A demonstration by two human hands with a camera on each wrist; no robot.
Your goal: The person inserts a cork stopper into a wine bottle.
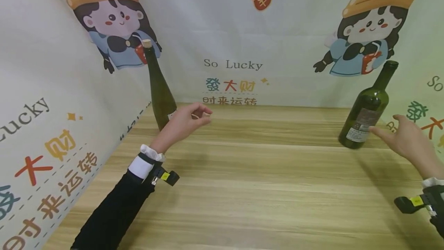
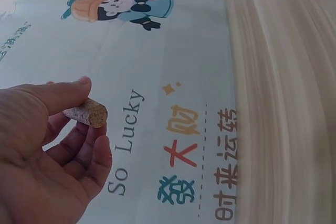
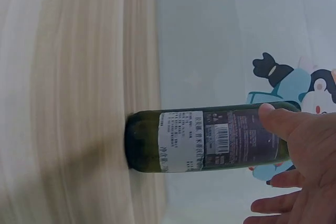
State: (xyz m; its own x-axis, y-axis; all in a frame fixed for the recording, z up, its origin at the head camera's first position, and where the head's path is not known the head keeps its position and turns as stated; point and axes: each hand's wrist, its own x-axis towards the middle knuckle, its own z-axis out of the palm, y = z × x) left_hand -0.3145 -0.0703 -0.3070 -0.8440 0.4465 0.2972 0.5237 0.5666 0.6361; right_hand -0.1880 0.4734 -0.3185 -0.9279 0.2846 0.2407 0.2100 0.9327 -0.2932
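Note:
My left hand [image 1: 183, 123] pinches a cork [image 2: 90, 113] between thumb and fingers, with one end of it sticking out in the left wrist view. Behind that hand stands a tall green bottle [image 1: 160, 92], a second cork [image 1: 147, 43] in its mouth; its lower part is partly hidden by the hand. On the right a dark green wine bottle [image 1: 365, 113] stands upright, its mouth bare and pale labels on its side. Beside it my right hand [image 1: 407, 138] has spread fingers and the thumb out towards the glass. Whether the thumb touches it I cannot tell.
Both bottles stand near the back of a wood-grain table [image 1: 249, 188]. A printed cloth [image 1: 291, 49] hangs behind and along the sides, with cartoon figures and lettering. Each wrist wears a small camera, such as the left wrist camera [image 1: 168, 176].

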